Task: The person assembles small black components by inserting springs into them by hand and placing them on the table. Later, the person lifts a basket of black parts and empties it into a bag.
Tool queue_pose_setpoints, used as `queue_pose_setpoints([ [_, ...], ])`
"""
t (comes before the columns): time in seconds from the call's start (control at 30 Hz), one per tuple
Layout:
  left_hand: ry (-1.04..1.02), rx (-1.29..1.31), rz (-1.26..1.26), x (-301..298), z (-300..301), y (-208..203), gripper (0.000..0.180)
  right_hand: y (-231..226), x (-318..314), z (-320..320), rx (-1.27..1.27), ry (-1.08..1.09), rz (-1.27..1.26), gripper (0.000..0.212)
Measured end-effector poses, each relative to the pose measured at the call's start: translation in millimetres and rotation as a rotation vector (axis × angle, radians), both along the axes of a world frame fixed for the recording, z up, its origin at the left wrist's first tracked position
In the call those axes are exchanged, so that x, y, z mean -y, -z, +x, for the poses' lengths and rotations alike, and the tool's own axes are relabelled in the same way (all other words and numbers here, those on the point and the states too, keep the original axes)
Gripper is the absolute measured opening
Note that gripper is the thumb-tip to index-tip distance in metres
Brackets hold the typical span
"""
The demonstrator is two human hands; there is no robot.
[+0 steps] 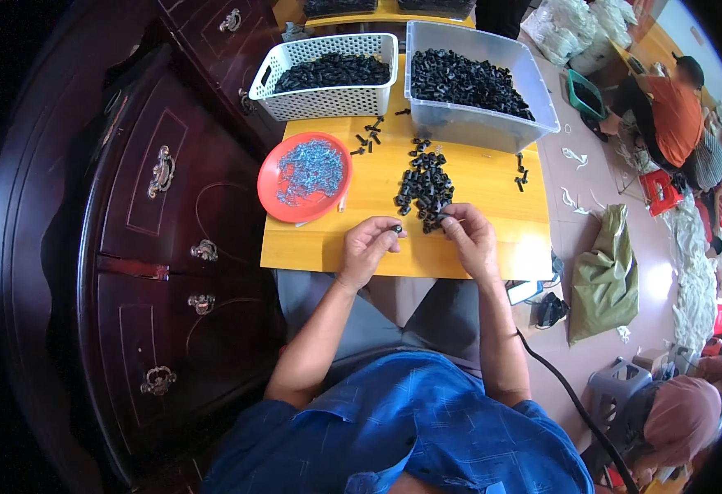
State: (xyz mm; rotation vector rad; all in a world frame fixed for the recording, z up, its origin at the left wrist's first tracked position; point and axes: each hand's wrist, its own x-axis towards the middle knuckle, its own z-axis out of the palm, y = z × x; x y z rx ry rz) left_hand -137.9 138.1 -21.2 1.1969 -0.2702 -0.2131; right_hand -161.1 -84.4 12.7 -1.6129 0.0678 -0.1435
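Note:
My left hand (366,249) pinches a small black plastic part (396,228) between thumb and fingertips, just above the table's near edge. To its right, my right hand (474,240) reaches the near end of a pile of small black plastic parts (427,183). Its thumb and forefinger are closed on one of these black parts there. Beyond my left hand lies a round red plate (267,196) full of thin, silvery-blue metal pieces, too small to make out exactly.
A white perforated basket (328,105) and a clear plastic bin (492,133), both holding black parts, stand at the yellow table's (352,193) far side. Loose black pieces lie nearby. Dark wooden drawers (171,214) flank the left. An olive sack (606,280) and other people occupy the right.

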Motion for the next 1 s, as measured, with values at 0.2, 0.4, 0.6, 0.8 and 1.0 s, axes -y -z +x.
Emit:
queue_pose_setpoints([
  [0.2,0.0,0.014,0.008,0.2,0.0,-1.0,0.019,-9.6,36.5,-6.2,0.065,0.277,-0.652,0.014],
  [0.4,0.001,0.015,0.001,-2.2,1.4,2.7,0.019,-14.6,35.5,0.3,0.094,0.341,-0.898,0.013],
  [0.6,-0.004,0.034,0.022,-1.2,0.4,1.6,0.018,-3.2,22.8,-8.8,0.234,0.223,-0.778,0.013],
  [0.8,-0.006,0.008,0.023,-1.8,0.1,0.6,0.018,-3.8,4.3,-12.6,0.231,0.147,-0.852,0.015],
  [1.0,-0.008,0.022,0.039,-0.9,0.3,-0.6,0.018,-1.9,5.1,-11.0,0.232,0.122,-0.892,0.015],
])
